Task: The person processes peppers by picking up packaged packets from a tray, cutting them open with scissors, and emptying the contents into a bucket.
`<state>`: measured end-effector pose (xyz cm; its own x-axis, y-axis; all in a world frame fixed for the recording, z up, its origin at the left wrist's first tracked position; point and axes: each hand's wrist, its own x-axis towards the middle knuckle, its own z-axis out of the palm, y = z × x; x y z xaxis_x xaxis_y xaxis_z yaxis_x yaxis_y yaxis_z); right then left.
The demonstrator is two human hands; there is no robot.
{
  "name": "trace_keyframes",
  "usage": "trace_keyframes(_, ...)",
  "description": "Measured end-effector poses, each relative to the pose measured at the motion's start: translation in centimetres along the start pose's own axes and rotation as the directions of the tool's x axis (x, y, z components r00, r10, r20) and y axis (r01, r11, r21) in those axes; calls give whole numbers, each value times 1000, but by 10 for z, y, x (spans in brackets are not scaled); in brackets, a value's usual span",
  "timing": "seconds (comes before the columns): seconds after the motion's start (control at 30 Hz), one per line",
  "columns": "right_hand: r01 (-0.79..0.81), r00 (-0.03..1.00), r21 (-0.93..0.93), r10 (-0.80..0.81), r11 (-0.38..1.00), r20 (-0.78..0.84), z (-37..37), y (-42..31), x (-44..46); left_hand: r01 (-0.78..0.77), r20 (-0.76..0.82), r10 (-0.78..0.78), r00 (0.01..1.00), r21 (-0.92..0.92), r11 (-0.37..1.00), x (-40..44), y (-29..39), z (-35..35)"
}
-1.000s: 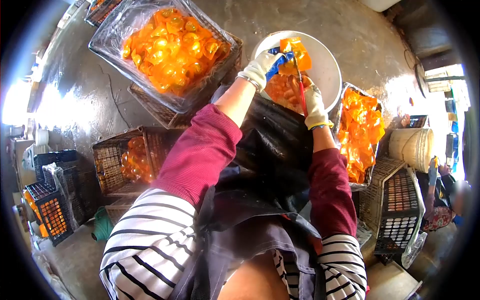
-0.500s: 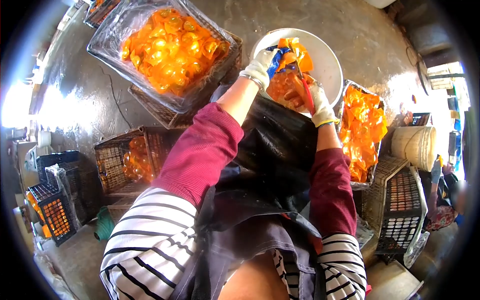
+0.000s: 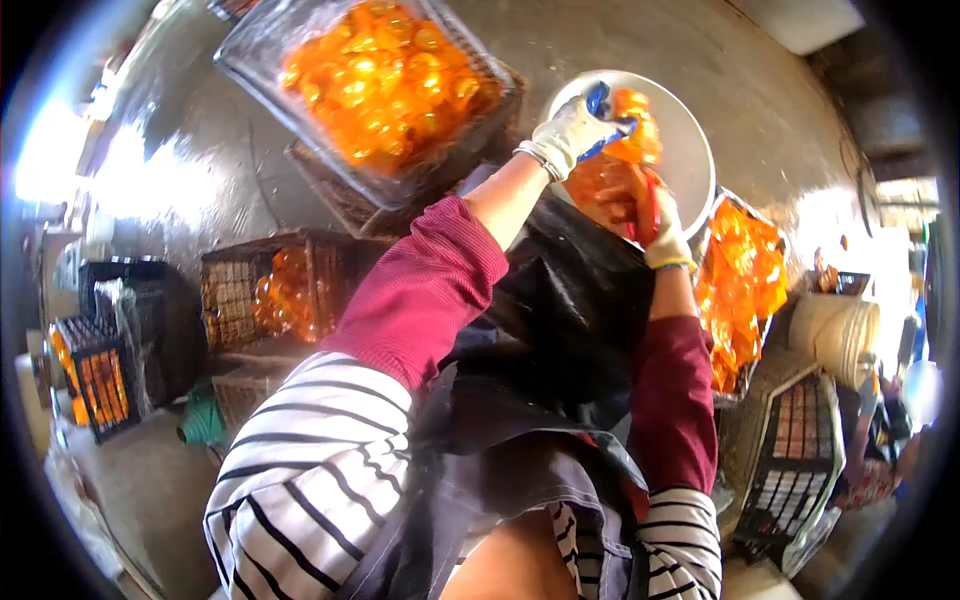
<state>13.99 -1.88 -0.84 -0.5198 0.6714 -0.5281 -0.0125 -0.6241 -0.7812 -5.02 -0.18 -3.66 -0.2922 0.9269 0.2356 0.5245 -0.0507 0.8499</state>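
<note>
My left hand (image 3: 580,128), in a white glove with blue fingertips, is over the left part of a round white tub (image 3: 685,130). Its thumb and fingers are apart, close beside a shiny orange piece (image 3: 634,126); whether they touch it is blurred. Lower right, my right hand (image 3: 660,215), gloved with bare fingertips, is closed around red-handled scissors (image 3: 651,200). The scissors' blades cannot be made out. Reddish-orange pieces (image 3: 598,190) lie in the tub below both hands.
A plastic-lined crate (image 3: 250,62) of orange pieces stands upper left, another (image 3: 762,345) right of the tub. More crates (image 3: 225,300) lie left and lower right (image 3: 800,430). A whitish bucket (image 3: 835,328) and part of another person (image 3: 870,440) are at the far right.
The view has shifted, and the surroundings sit differently in it. My left hand's fingers have spread from their hold on the orange piece. My right hand has stayed around the red handles.
</note>
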Motion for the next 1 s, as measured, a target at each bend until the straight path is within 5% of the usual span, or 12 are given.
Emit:
trace_keyframes(0.07,80,997,38,-79,996,-11,2,-1,1,288,58,-283,957,-111,951,-2,39,-65)
trace_keyframes(0.1,131,989,-42,-133,991,-70,2,1,3,387,74,-386,919,-352,853,12,-16,-60)
trace_keyframes(0.13,114,990,0,-114,993,-86,2,2,2,342,-47,-373,927,-304,889,6,-10,-81)
trace_keyframes(0.23,98,987,-8,-98,995,-128,14,-8,-5,284,-253,-235,938,178,942,7,-71,-124)
trace_keyframes(0.33,140,989,-80,-143,987,-36,17,-8,-5,194,-111,-162,981,675,711,9,-102,-139)
trace_keyframes(0.57,153,978,-120,-168,981,-122,20,-14,-8,49,232,-518,823,880,472,48,-134,-120)
trace_keyframes(0.7,178,977,47,-171,983,-124,19,-20,-7,1,335,-395,855,762,648,43,-152,-133)
trace_keyframes(0.77,194,978,189,-175,963,-111,22,-20,-6,304,211,-516,830,604,737,45,-181,-142)
trace_keyframes(0.8,217,976,268,-216,939,-35,5,-16,-2,532,244,-537,808,89,842,37,-176,-154)
trace_keyframes(0.83,198,979,250,-205,948,1,2,-18,1,602,287,-532,797,-452,658,23,-165,-165)
trace_keyframes(0.87,177,981,235,-190,956,33,-1,-17,0,562,192,-581,791,-604,565,4,-129,-174)
trace_keyframes(1.0,265,961,264,-275,927,2,15,-13,-11,437,84,-639,765,-797,418,-16,-88,-184)
